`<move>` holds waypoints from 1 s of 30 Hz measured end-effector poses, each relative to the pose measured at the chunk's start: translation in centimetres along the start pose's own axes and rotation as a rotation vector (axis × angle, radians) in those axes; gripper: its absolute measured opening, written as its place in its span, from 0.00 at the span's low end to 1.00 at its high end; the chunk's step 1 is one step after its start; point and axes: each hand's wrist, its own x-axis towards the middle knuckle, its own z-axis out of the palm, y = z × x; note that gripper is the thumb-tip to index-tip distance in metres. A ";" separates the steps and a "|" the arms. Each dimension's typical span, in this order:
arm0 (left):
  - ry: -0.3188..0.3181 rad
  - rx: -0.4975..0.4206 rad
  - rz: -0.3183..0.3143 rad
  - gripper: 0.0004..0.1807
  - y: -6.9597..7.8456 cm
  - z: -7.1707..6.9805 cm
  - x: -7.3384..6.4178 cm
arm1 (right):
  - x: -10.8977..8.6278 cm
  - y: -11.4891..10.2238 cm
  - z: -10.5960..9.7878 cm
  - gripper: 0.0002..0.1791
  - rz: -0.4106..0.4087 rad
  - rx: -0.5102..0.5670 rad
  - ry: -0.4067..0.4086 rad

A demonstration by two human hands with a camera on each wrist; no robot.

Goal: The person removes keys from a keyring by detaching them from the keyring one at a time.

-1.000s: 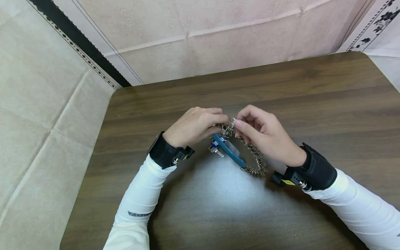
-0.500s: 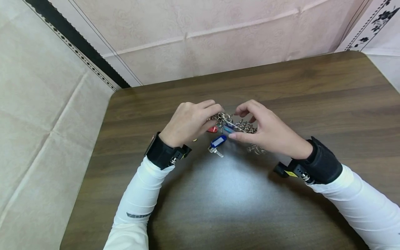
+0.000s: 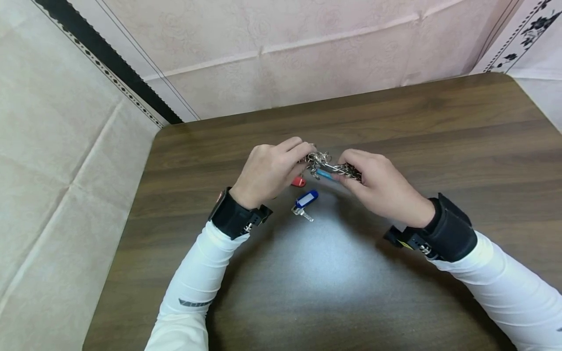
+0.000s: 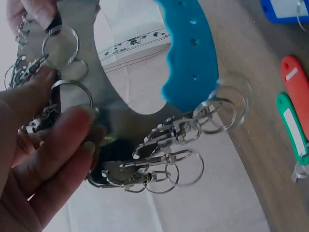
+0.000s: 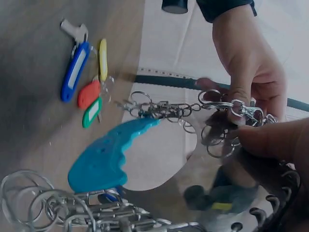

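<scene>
A key holder point(image 4: 130, 92), a shiny metal plate with a teal grip point(image 4: 193, 53) and many snap clips with split rings along its edge, is held up above the table between my hands. My left hand point(image 3: 273, 171) has its thumb and fingers closed on clips and rings at the plate's edge. On the other side my right hand point(image 3: 381, 187) grips the plate's rim, its thumb on the near face. Below lie a blue key tag point(image 3: 306, 198) with a key point(image 5: 75, 30), a red tag point(image 5: 89, 94), a green tag point(image 5: 92, 112) and a yellow tag point(image 5: 103, 59).
The brown wooden table point(image 3: 333, 292) reaches to pale patterned cloth point(image 3: 307, 58) hung behind it, with more cloth point(image 3: 66, 170) at the left. Black straps point(image 3: 445, 231) with small cameras circle both wrists.
The key holder has been lifted and tilted up, uncovering the blue and red tags on the table. My right hand left a ring near the left hand and took the plate's rim.
</scene>
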 end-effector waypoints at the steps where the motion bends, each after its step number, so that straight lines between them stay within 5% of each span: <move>1: 0.004 -0.014 -0.011 0.11 0.0 0.0 0.0 | 0.0 0.0 0.0 0.02 -0.004 -0.011 0.006; 9: -0.026 -0.162 -0.092 0.14 -0.1 0.2 -0.1 | 0.1 0.4 -0.1 0.06 -0.076 -0.129 0.058; 14: -0.037 -0.241 -0.081 0.17 -0.2 0.6 0.2 | 0.1 1.2 -0.4 0.12 -0.150 -0.232 0.144; 30: -0.211 -0.221 -0.158 0.17 -0.4 0.3 0.2 | -0.1 5.3 -0.9 0.14 -0.195 -0.567 0.236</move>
